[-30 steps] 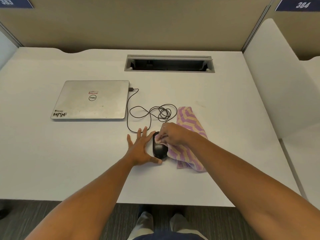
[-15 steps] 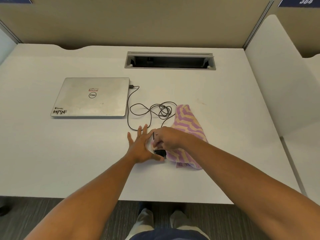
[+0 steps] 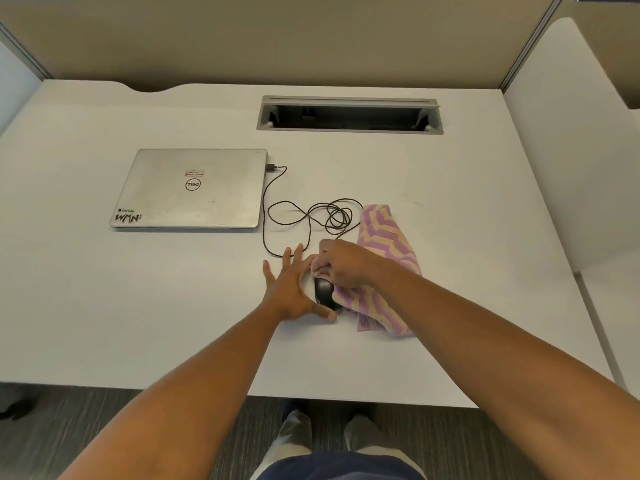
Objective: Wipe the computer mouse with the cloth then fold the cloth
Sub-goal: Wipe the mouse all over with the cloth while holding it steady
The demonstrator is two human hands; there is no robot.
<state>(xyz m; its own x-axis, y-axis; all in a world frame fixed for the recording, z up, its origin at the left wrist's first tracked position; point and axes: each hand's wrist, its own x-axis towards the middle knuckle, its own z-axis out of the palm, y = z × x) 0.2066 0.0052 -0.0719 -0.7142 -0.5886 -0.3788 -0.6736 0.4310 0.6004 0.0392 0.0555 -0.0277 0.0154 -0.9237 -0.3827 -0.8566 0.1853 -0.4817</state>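
A black computer mouse (image 3: 322, 291) lies on the white desk (image 3: 138, 306), near its middle. My left hand (image 3: 290, 287) rests flat against the mouse's left side, fingers spread, thumb curled under its near end. My right hand (image 3: 341, 263) grips a bunched part of a purple and cream patterned cloth (image 3: 384, 244) and presses it on the far end of the mouse. The remainder of the cloth trails to the right and toward the desk's front. The far half of the mouse is hidden under my right hand.
The mouse's black cable (image 3: 311, 216) lies in loops behind my hands and runs to a closed silver laptop (image 3: 194, 188) at the left. A cable slot (image 3: 349, 114) opens at the desk's back. A partition stands at the right.
My right hand with the cloth slid from the near part of the mouse up to its far end, uncovering the near half. My left hand stayed at the mouse's side.
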